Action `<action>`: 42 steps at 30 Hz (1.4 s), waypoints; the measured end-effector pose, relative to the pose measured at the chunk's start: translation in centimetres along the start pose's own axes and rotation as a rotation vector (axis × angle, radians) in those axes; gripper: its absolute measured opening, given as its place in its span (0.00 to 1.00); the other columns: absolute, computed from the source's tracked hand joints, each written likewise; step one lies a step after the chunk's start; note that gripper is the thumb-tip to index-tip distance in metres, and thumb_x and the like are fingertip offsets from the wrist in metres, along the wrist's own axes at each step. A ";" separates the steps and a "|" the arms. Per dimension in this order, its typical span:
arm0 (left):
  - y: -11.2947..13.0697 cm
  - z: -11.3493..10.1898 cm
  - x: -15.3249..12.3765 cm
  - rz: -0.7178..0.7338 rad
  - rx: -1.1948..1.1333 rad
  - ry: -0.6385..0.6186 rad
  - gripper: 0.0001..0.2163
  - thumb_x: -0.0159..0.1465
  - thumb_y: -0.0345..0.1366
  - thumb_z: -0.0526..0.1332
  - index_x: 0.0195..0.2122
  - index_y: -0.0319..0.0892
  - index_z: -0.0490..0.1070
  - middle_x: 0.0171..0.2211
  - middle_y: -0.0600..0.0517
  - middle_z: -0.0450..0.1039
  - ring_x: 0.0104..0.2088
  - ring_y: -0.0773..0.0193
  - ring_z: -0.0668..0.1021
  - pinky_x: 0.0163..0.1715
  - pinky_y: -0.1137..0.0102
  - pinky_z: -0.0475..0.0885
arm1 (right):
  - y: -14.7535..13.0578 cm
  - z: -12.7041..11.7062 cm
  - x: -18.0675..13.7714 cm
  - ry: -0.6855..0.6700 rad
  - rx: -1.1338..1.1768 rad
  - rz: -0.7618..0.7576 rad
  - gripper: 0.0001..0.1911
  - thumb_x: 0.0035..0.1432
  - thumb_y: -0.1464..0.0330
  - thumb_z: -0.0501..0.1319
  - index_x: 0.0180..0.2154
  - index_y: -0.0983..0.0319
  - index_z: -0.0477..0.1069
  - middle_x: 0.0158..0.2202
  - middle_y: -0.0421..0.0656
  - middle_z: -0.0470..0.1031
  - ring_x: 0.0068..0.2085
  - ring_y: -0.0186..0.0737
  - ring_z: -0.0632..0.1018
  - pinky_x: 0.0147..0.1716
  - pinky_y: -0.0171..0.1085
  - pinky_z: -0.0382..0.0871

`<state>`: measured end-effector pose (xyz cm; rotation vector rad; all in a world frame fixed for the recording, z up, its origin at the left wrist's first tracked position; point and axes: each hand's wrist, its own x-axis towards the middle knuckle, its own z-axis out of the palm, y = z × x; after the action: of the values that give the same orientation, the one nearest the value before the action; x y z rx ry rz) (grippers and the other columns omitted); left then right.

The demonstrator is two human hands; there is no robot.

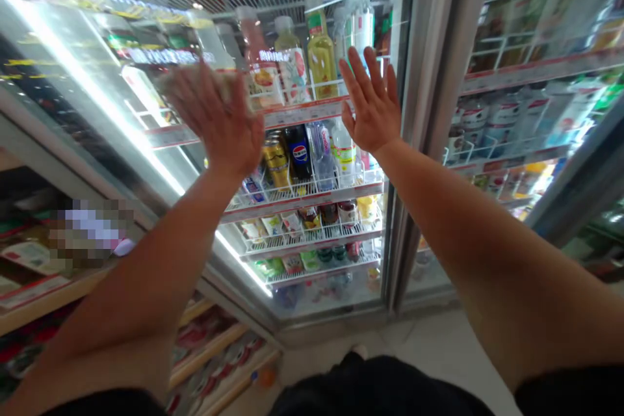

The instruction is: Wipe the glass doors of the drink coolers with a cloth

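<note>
My left hand [227, 120], smeared by motion, reaches up to the glass door [312, 302] of a drinks fridge. Under its fingers is a pale, crumpled cloth [170, 81], held flat toward the glass. My right hand [373, 110] is raised on the right side of the same door, palm forward and fingers spread, with nothing in it. It seems to rest on the glass near the metal frame [426, 97]. Behind the door stand bottles, among them a yellow-green bottle [322, 55], a clear bottle with a white cap [361, 19] and a dark Pepsi bottle [298, 153].
Another fridge door [517, 71] with bottles behind it is on the right. To the left stand shelves with wooden edges [214, 344], holding packed goods. The pale floor [439, 338] shows below, with a small orange thing [267, 377] near the shelves.
</note>
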<state>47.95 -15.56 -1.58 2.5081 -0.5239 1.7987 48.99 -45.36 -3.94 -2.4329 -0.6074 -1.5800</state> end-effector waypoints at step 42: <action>-3.4 -1.0 1.1 0.018 0.246 0.137 0.34 0.72 0.50 0.42 0.74 0.36 0.37 0.75 0.57 0.19 0.69 0.66 0.17 0.69 0.63 0.16 | 0.4 0.5 -0.6 0.084 0.012 -0.020 0.33 0.70 0.60 0.41 0.73 0.52 0.41 0.75 0.33 0.42 0.75 0.45 0.41 0.74 0.59 0.37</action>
<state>48.26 -12.44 0.36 2.5053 -0.3393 2.1435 49.34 -45.69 -4.61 -2.3451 -0.6265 -1.6713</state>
